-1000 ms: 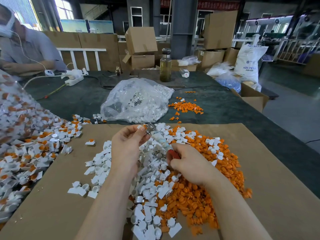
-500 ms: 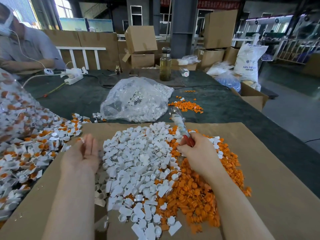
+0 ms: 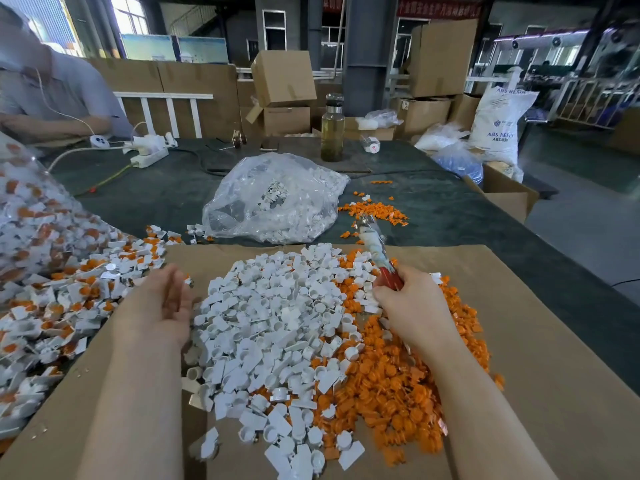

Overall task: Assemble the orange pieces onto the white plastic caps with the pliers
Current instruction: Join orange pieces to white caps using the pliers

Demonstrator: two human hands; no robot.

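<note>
A heap of white plastic caps [image 3: 273, 327] covers the middle of a brown cardboard sheet [image 3: 540, 358], and a heap of orange pieces [image 3: 391, 386] lies against its right side. My right hand [image 3: 412, 306] grips the red handles of the pliers [image 3: 375, 251], whose taped jaws point up and away over the far edge of the heaps. My left hand [image 3: 166, 299] hovers at the left edge of the white caps, palm turned inward, fingers relaxed and holding nothing.
Assembled white-and-orange caps [image 3: 59, 299] pile up at the left, partly in a clear bag. A clear bag of white caps [image 3: 273, 199] and loose orange pieces [image 3: 377, 211] lie beyond the cardboard. A glass bottle [image 3: 332, 129], a power strip [image 3: 149, 155], boxes and another person [image 3: 48, 95] are farther back.
My left hand left the pliers' jaws and swung out to the left edge of the white heap, empty. My right hand carried the pliers to the right and tilted them upright.
</note>
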